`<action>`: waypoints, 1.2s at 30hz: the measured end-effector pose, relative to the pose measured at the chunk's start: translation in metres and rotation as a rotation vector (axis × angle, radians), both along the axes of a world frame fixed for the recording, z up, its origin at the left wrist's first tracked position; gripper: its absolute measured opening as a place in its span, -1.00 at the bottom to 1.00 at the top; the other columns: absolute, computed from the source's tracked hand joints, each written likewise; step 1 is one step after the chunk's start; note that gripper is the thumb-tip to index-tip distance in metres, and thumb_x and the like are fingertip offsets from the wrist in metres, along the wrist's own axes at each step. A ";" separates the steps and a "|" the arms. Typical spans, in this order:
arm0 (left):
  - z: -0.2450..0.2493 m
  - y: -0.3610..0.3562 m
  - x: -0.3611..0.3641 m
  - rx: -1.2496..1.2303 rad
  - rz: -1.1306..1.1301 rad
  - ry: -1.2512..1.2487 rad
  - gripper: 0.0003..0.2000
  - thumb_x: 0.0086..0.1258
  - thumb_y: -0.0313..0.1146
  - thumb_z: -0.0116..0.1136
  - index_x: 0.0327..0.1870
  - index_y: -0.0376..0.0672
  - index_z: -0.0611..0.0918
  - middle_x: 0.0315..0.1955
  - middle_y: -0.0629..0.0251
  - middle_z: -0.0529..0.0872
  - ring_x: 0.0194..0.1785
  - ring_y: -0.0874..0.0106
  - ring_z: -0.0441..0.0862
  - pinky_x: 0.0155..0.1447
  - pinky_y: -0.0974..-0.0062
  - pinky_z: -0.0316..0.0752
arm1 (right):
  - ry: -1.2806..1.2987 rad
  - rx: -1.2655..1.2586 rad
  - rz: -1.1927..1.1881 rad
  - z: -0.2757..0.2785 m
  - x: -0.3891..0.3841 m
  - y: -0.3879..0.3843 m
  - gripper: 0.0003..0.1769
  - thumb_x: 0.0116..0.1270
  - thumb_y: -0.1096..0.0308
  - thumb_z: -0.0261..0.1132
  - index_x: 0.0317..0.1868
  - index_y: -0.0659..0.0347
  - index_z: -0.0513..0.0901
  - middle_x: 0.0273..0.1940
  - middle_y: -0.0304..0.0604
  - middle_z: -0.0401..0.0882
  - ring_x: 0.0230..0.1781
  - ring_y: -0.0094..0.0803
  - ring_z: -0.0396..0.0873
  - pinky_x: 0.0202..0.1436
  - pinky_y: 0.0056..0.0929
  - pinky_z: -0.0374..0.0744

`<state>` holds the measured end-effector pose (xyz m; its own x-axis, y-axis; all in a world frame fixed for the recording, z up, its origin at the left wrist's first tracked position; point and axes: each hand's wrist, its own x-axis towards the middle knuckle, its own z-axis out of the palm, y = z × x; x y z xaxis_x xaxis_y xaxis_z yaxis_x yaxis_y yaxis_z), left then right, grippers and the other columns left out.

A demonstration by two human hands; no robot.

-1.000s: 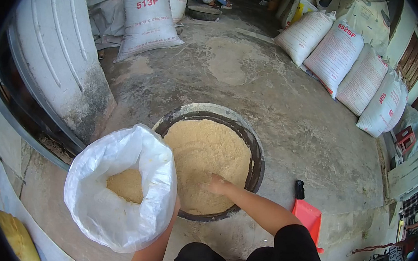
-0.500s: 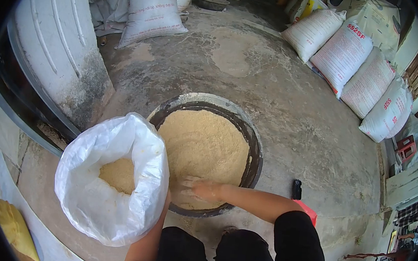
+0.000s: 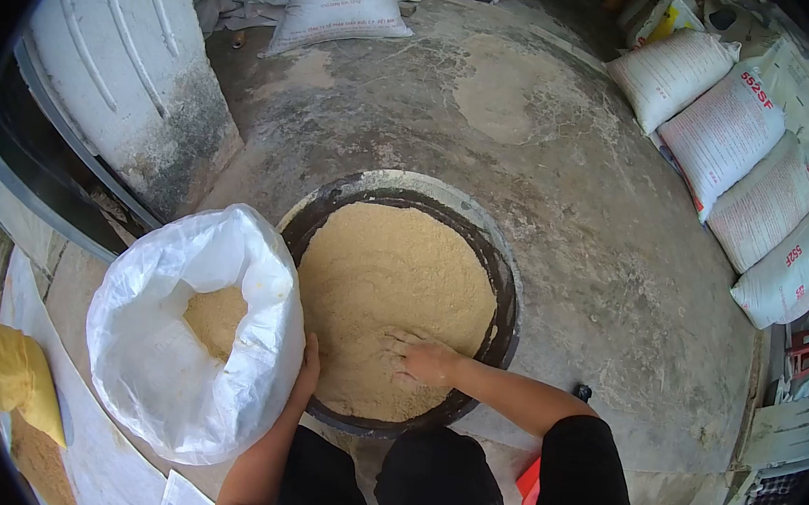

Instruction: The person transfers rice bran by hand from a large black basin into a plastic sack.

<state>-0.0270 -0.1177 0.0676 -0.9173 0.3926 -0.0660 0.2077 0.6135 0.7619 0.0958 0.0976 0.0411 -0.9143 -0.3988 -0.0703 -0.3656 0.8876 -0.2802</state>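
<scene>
A wide round tub with a dark inner wall stands on the floor, filled with pale tan meal. My right hand lies palm down on the meal in the lower right of the tub, fingers spread and dusted, holding nothing. To the left, a white plastic bag stands upright with its mouth rolled wide, more tan meal showing inside. My left hand holds the bag's right side, between bag and tub. Part of that hand is hidden against the plastic.
Full printed sacks lean along the right side, and another sack stands at the back left. A white pillar rises on the left. A yellow sack lies at lower left, and a red object sits beside my right leg.
My right hand has slid rightward and slightly up across the meal. The view has shifted, and more of my left hand shows beside the bag.
</scene>
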 end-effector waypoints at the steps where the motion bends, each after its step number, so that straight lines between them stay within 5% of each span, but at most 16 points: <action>1: 0.000 0.006 -0.001 -0.038 -0.070 0.051 -0.60 0.40 -0.22 -0.22 0.14 -0.32 0.35 0.15 -0.05 0.34 0.25 0.09 0.22 0.31 0.31 0.08 | -0.037 -0.017 -0.164 0.001 0.004 0.014 -0.55 0.29 0.10 0.04 0.13 0.10 0.39 0.28 -0.06 0.09 0.33 -0.16 0.01 0.32 -0.18 0.09; 3: -0.005 0.019 -0.003 -0.079 -0.101 0.081 -0.60 0.39 -0.24 -0.19 0.13 -0.33 0.35 0.14 -0.10 0.33 0.23 0.06 0.23 0.29 0.27 0.10 | 0.037 -0.124 -0.636 0.000 0.003 0.035 -0.53 0.32 0.08 0.02 0.13 0.18 0.39 0.13 0.04 0.31 0.18 -0.12 0.27 0.17 -0.19 0.30; 4: -0.011 0.027 -0.002 -0.110 -0.140 0.114 -0.60 0.37 -0.25 -0.16 0.12 -0.33 0.35 0.13 -0.14 0.32 0.22 0.02 0.24 0.28 0.24 0.13 | 0.029 -0.127 -0.623 -0.002 -0.003 0.042 -0.53 0.32 0.08 0.02 0.13 0.18 0.39 0.13 0.04 0.31 0.18 -0.12 0.27 0.17 -0.19 0.30; 6: -0.041 0.048 0.002 -0.119 -0.101 0.142 -0.62 0.36 -0.28 -0.14 0.11 -0.34 0.37 0.10 -0.16 0.35 0.19 0.00 0.28 0.26 0.23 0.16 | -0.092 -0.427 -1.139 -0.007 -0.013 0.050 -0.54 0.32 0.11 0.03 0.08 0.27 0.43 -0.18 0.08 0.53 -0.13 -0.11 0.50 -0.07 -0.28 0.45; 9: -0.082 0.083 0.010 -0.017 -0.008 0.158 -0.64 0.35 -0.31 -0.12 0.08 -0.35 0.41 0.03 -0.17 0.43 0.14 0.00 0.34 0.23 0.27 0.21 | 0.064 -0.634 -1.089 -0.020 -0.023 0.029 -0.57 0.32 0.15 0.03 -0.01 0.35 0.49 -0.43 0.05 0.57 -0.37 -0.16 0.54 -0.22 -0.35 0.47; 11: -0.079 0.103 0.022 0.103 0.078 0.142 -0.66 0.35 -0.32 -0.12 0.06 -0.35 0.44 -0.02 -0.16 0.48 0.12 0.01 0.38 0.22 0.31 0.22 | 0.097 -0.703 -1.109 -0.023 -0.031 0.013 -0.57 0.32 0.13 0.05 -0.04 0.36 0.51 -0.39 0.04 0.58 -0.36 -0.20 0.53 -0.19 -0.38 0.46; 13: -0.060 0.115 0.037 0.359 0.154 -0.217 -0.66 0.35 -0.32 -0.09 0.02 -0.38 0.48 -0.06 -0.23 0.50 0.07 0.02 0.44 0.17 0.35 0.28 | 0.130 -0.776 -1.125 -0.033 -0.037 -0.005 -0.57 0.31 0.12 0.06 -0.08 0.37 0.53 -0.36 0.02 0.59 -0.34 -0.24 0.53 -0.16 -0.41 0.45; 15: -0.067 0.128 0.043 0.461 0.260 -0.167 -0.67 0.35 -0.28 -0.07 -0.08 -0.42 0.53 -0.19 -0.13 0.60 -0.07 0.18 0.55 0.05 0.45 0.37 | 0.097 -1.143 -1.285 -0.046 -0.048 -0.014 -0.56 0.30 0.08 0.07 -0.08 0.32 0.56 -0.25 -0.02 0.59 -0.26 -0.28 0.52 -0.09 -0.45 0.43; 17: -0.057 0.133 0.037 0.758 0.640 -0.716 -0.69 0.34 -0.26 -0.01 -0.12 -0.37 0.55 -0.19 0.08 0.61 -0.13 0.36 0.53 0.00 0.49 0.38 | 0.102 -1.316 -1.353 -0.048 -0.053 -0.020 -0.58 0.30 0.11 0.07 -0.08 0.31 0.57 -0.19 -0.08 0.57 -0.19 -0.30 0.50 -0.02 -0.45 0.41; 21: -0.014 0.136 0.033 0.906 0.630 -0.773 -0.74 0.33 -0.25 0.02 -0.28 -0.32 0.59 -0.33 0.21 0.62 -0.27 0.46 0.52 -0.15 0.54 0.42 | 0.160 -1.687 -1.590 -0.008 -0.066 -0.032 -0.60 0.29 0.16 0.04 -0.04 0.28 0.54 -0.10 -0.11 0.53 -0.06 -0.34 0.45 0.09 -0.46 0.36; 23: 0.008 0.136 0.029 1.043 0.596 -0.776 -0.74 0.33 -0.25 0.02 -0.32 -0.32 0.59 -0.38 0.25 0.62 -0.33 0.49 0.52 -0.20 0.56 0.42 | 0.234 -1.939 -1.450 0.014 -0.070 -0.028 -0.55 0.28 0.14 0.00 -0.06 0.37 0.52 -0.11 -0.03 0.52 -0.10 -0.28 0.48 -0.01 -0.46 0.43; 30: 0.126 0.104 0.007 1.316 0.404 -0.614 -0.74 0.37 -0.27 -0.02 -0.32 -0.31 0.60 -0.39 0.32 0.62 -0.34 0.58 0.51 -0.23 0.61 0.41 | 0.214 -2.122 -1.121 0.157 -0.095 -0.061 -0.58 0.34 0.14 -0.09 -0.03 0.28 0.49 -0.12 -0.11 0.52 -0.15 -0.32 0.52 -0.01 -0.43 0.45; 36: 0.199 0.020 -0.031 1.429 0.420 -0.367 -0.72 0.39 -0.27 -0.07 -0.34 -0.32 0.59 -0.45 0.37 0.60 -0.38 0.63 0.44 -0.25 0.63 0.37 | 0.153 -2.055 -0.944 0.233 -0.144 -0.152 -0.57 0.36 0.11 -0.09 -0.05 0.27 0.50 -0.14 -0.11 0.53 -0.15 -0.34 0.52 -0.04 -0.43 0.45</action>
